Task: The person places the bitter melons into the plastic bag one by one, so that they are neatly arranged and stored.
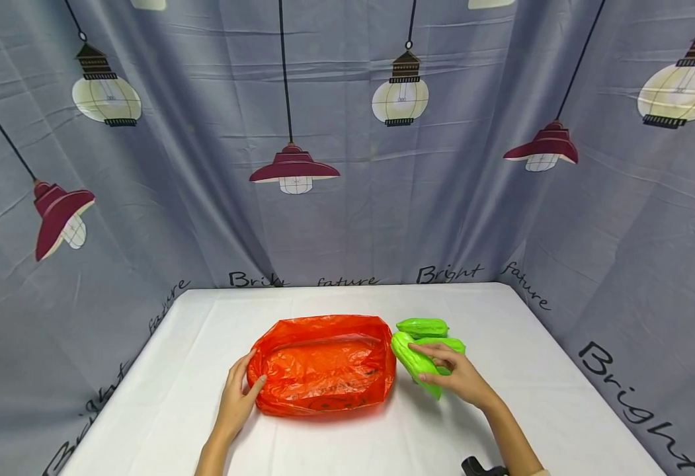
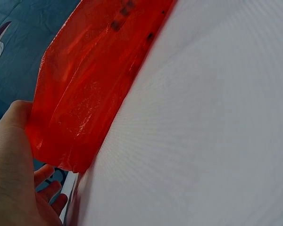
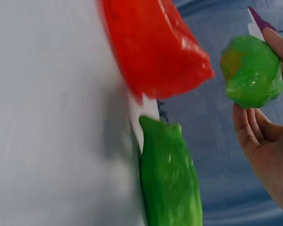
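Observation:
A red plastic bag (image 1: 323,367) lies with its wide mouth open upward on the white table. My left hand (image 1: 237,400) pinches its left rim, thumb inside and fingers outside; in the left wrist view the bag's side wall (image 2: 85,94) runs up from the hand (image 2: 12,165). To the right of the bag, my right hand (image 1: 459,378) grips a bright green gourd-like vegetable (image 1: 411,359) between thumb and fingers. In the right wrist view this vegetable (image 3: 252,75) is held up off the table, seen end-on. Two similar green vegetables (image 1: 423,327) lie just behind it.
The white table (image 1: 442,436) reaches back to a grey-blue curtain (image 1: 335,231) printed with lamps and lettering. Curtain also hangs along both sides. A black device (image 1: 481,467) sits at my right wrist.

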`<action>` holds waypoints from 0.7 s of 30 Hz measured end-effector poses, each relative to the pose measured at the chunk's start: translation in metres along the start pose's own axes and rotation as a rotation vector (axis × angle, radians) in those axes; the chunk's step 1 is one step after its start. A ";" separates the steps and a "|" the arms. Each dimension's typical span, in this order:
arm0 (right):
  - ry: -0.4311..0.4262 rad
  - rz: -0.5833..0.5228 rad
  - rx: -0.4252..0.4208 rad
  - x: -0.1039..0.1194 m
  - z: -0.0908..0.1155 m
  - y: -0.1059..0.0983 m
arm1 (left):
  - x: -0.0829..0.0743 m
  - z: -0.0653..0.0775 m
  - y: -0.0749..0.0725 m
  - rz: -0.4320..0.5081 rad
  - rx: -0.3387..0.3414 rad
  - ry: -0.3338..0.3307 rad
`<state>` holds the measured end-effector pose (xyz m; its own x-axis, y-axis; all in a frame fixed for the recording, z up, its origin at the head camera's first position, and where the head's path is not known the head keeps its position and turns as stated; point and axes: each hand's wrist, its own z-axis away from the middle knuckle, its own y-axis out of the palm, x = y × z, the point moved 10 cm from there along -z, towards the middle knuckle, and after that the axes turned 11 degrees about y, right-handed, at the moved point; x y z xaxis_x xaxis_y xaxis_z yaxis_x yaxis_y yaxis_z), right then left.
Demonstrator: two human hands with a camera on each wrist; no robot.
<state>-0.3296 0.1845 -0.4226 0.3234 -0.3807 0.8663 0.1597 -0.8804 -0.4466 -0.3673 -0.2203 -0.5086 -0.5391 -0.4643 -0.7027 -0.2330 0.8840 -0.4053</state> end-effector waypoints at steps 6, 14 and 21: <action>0.005 -0.087 -0.032 0.026 -0.007 0.004 | -0.004 -0.001 0.002 0.009 0.018 0.010; -0.001 -0.105 -0.096 0.041 -0.017 0.017 | -0.003 0.000 0.006 0.026 0.053 -0.008; 0.013 -0.110 -0.152 0.040 -0.026 0.036 | -0.004 0.000 0.005 0.030 0.053 -0.005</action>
<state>-0.3348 0.1306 -0.3982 0.2998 -0.2821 0.9114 0.0506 -0.9492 -0.3104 -0.3661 -0.2138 -0.5080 -0.5409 -0.4380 -0.7180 -0.1735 0.8934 -0.4143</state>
